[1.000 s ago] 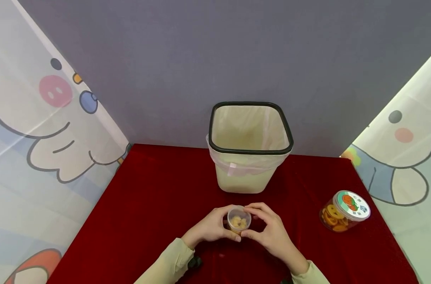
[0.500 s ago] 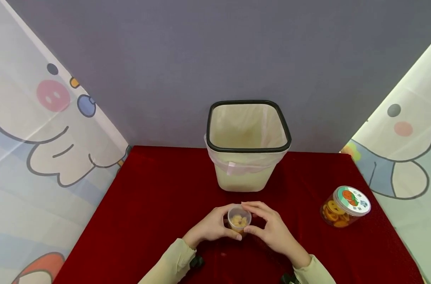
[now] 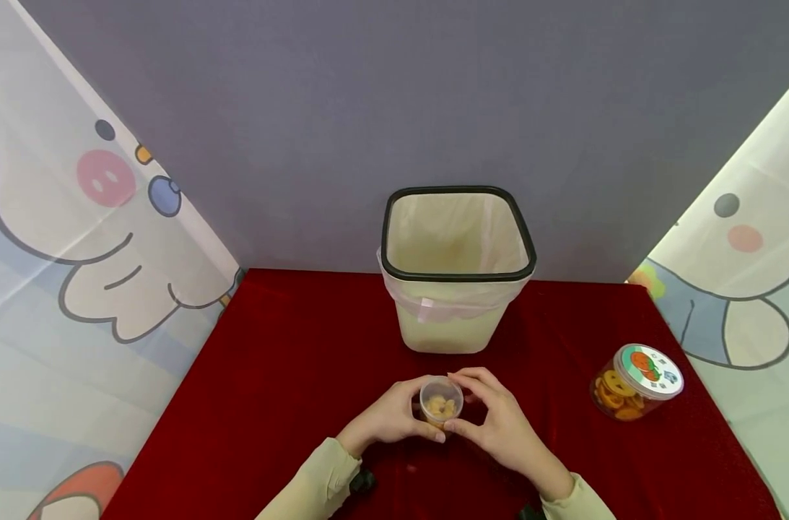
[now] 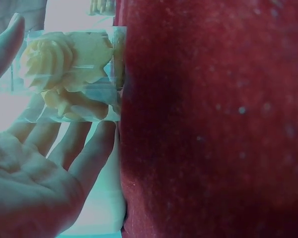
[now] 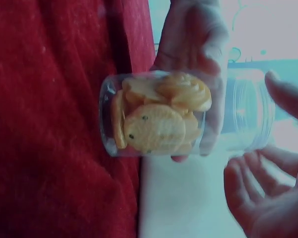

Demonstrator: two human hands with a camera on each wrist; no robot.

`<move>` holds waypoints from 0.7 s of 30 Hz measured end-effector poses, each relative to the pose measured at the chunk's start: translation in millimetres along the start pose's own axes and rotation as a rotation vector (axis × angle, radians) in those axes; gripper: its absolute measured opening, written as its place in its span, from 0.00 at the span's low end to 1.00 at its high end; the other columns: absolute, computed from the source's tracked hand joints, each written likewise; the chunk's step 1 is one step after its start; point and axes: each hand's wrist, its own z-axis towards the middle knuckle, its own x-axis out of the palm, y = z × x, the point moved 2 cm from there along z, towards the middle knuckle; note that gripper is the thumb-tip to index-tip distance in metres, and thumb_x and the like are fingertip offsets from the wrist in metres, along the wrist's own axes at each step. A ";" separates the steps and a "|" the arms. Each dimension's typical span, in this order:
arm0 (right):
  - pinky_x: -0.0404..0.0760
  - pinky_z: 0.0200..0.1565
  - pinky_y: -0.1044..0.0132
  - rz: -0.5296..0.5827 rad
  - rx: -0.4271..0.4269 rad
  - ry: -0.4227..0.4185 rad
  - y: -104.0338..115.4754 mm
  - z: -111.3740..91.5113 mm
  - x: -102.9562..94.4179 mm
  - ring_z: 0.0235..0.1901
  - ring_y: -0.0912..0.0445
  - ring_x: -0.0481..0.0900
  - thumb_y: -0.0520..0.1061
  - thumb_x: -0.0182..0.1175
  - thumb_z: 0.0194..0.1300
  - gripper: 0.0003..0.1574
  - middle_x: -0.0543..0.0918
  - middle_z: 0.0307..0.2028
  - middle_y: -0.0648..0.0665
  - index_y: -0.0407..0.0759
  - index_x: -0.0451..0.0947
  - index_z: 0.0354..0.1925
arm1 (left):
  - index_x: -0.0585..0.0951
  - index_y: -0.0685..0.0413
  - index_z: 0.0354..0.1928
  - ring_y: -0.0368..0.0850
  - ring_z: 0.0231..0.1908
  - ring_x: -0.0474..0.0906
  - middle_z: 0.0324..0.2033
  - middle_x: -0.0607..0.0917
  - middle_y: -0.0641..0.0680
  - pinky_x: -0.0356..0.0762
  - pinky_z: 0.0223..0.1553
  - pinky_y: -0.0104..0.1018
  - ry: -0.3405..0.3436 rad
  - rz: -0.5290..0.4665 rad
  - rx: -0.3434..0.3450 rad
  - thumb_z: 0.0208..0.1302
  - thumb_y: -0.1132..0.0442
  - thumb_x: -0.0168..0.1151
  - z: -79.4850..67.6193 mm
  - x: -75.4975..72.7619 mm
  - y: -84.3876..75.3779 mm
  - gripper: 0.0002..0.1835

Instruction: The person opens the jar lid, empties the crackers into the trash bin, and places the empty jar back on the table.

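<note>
A clear plastic jar of cookies (image 3: 441, 406) stands on the red cloth between both hands, its round top facing up in the head view. My left hand (image 3: 389, 416) holds its side, thumb in front and fingers behind. My right hand (image 3: 498, 422) grips the upper end from the other side, thumb and fingertips at the ringed rim. In the right wrist view, pale yellow cookies (image 5: 156, 129), one swirl-shaped and one oval with dark specks, fill the lower part of the jar. A swirled cookie (image 4: 47, 59) also shows through the wall in the left wrist view.
A cream trash bin (image 3: 446, 328) with a black rim and a thin liner stands behind the hands. At the right lies a tilted jar (image 3: 634, 383) of ring-shaped snacks with a printed white lid. Cartoon-printed sheets (image 3: 134, 238) flank the red cloth (image 3: 290, 354), with a grey wall behind.
My right thumb shifts up along the jar's rim, then back down; its fingers move slightly at the far side. The left hand keeps its hold and the jar stays in place.
</note>
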 end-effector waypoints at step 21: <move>0.82 0.44 0.60 0.031 -0.010 0.008 -7.1 3.2 2.3 0.45 0.54 0.81 0.51 0.78 0.50 0.43 0.79 0.54 0.51 0.47 0.75 0.64 | 0.73 0.40 0.66 0.37 0.53 0.78 0.54 0.81 0.41 0.77 0.53 0.33 -0.003 -0.001 -0.010 0.50 0.61 0.81 0.2 -0.9 -2.0 0.41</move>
